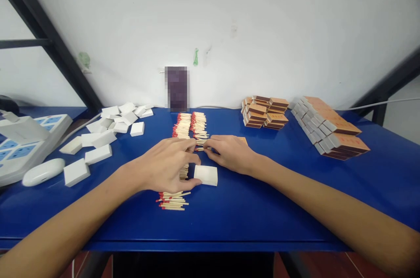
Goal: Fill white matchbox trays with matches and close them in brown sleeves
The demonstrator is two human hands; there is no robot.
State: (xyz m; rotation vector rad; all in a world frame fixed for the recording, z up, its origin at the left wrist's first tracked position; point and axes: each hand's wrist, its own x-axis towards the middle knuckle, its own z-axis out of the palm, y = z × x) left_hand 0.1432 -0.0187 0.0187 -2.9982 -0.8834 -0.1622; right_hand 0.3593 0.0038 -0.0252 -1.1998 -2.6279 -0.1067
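Red-tipped matches [198, 125] lie in two rows running toward me, with a loose bunch of matches [173, 201] nearest the front edge. Arched over the left row is my left hand [167, 162], its thumb apart from its fingers. A white matchbox tray [206, 175] lies flat on the table beside that thumb tip; whether they touch is unclear. My right hand [231, 153] has thumb and fingertips closed together at the near end of the right row, around match ends. Behind its knuckles an orange-topped piece [243, 140] shows only in part.
White trays [98, 139] are scattered at the left, by a white power strip [31, 142] and a white oval device [44, 172]. Orange matchboxes [265, 112] are piled at the back; more matchboxes [331, 127] stand stacked at the right. A blurred dark rectangle [177, 88] is by the wall.
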